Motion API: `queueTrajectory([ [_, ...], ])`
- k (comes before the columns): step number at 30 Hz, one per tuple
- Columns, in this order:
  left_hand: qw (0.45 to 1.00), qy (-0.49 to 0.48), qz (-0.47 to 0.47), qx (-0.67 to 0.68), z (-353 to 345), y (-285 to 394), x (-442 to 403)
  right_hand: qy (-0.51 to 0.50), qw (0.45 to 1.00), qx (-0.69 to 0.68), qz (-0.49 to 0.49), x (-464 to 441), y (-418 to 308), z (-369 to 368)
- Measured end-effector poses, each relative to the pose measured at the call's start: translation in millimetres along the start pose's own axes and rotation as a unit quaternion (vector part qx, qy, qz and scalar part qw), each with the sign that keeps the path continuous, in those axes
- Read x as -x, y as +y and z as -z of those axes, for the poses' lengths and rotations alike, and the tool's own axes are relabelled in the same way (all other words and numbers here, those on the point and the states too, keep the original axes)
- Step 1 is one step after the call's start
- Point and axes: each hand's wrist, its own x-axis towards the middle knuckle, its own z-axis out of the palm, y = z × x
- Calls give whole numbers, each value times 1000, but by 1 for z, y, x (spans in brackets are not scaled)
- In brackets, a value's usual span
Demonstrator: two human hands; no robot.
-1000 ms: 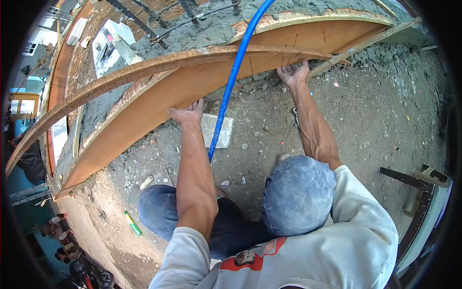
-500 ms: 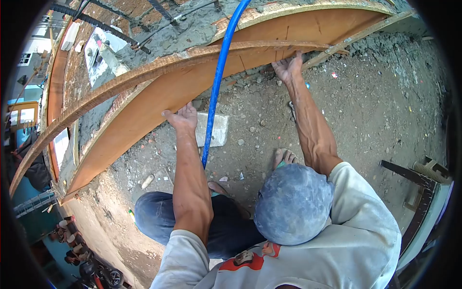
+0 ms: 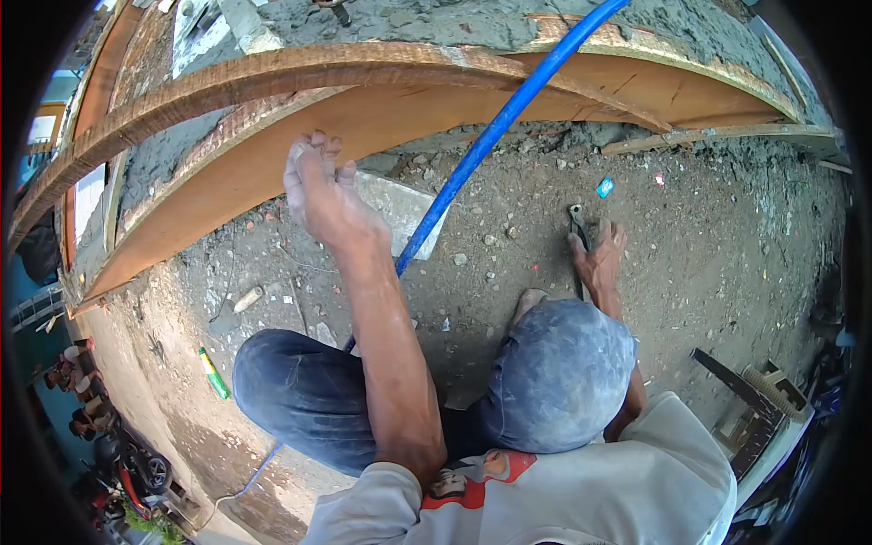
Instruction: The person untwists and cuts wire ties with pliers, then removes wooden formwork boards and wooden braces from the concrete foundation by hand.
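My left hand [image 3: 327,191] is raised in front of the curved plywood board [image 3: 391,123], its fingers apart and slightly bent. Nothing shows in it, and I cannot tell whether the fingertips touch the board. Low over the dirt, my right hand [image 3: 601,256] has thumb and fingers around the handles of metal pincers [image 3: 577,216]. The pincers' head points away from me, toward the board. A bent wooden strip [image 3: 272,73] arches along the front of the board. Across the view runs a blue hose [image 3: 490,136], passing between my hands.
A flat pale slab [image 3: 400,211] lies on the stony dirt beyond my left forearm. A wooden batten [image 3: 718,136] is at the board's right end. Wet mortar [image 3: 400,25] covers the area behind it. A green wrapper [image 3: 214,374] and a blue scrap [image 3: 606,187] lie on the ground.
My right hand has left the board's lower edge and come down to the pincers on the ground. My left hand has turned and lifted. The view has shifted.
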Motion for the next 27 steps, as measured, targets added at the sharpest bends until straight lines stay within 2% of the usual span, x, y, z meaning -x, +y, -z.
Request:
queueTrajectory([
  [2,966,-211,-41,143,1,29,30,-73,995,55,-32,44,19,-4],
  [3,905,-379,17,195,-6,36,37,-73,995,60,-33,45,21,-11],
  [5,784,-555,100,259,-14,36,54,-85,995,52,29,65,34,-7],
  [7,672,-712,196,49,-32,31,72,-90,993,68,29,67,58,-31],
  [9,708,-648,279,-37,-41,-14,88,-139,981,118,-60,59,36,-27],
  [11,756,-561,319,-112,-37,-73,98,-100,991,72,-56,56,27,-22],
  [13,795,-490,261,-245,-6,-152,101,-146,972,-79,-164,55,16,-34],
  [14,788,-502,260,-243,4,-164,100,-208,934,-191,-221,47,-15,-1],
  [15,775,-484,325,-245,13,-173,98,-269,877,-299,-264,36,-47,34],
  [16,760,-459,388,-249,24,-178,95,-300,837,-371,-269,36,-47,14],
  [17,761,-459,386,-248,33,-184,90,-329,790,-441,-269,32,-60,10],
  [19,727,-445,508,-125,40,-196,81,-366,729,-533,-227,26,-90,30],
  [20,747,-383,524,-140,42,-187,82,-371,717,-563,-177,24,-91,9],
  [21,746,-403,521,-97,44,-179,75,-372,705,-590,-128,20,-91,-11],
  [22,760,-375,527,-62,36,-160,79,-352,710,-595,-133,14,-98,-5],
  [23,771,-344,534,-28,27,-139,83,-391,717,-562,-128,7,-107,11],
  [25,764,-381,520,-6,33,-125,78,-475,720,-492,-117,-5,-124,31],
  [26,768,-398,502,24,31,-123,73,-466,722,-496,-120,-8,-124,10],
  [27,766,-401,502,20,26,-125,70,-449,656,-593,-127,-8,-121,-28],
])
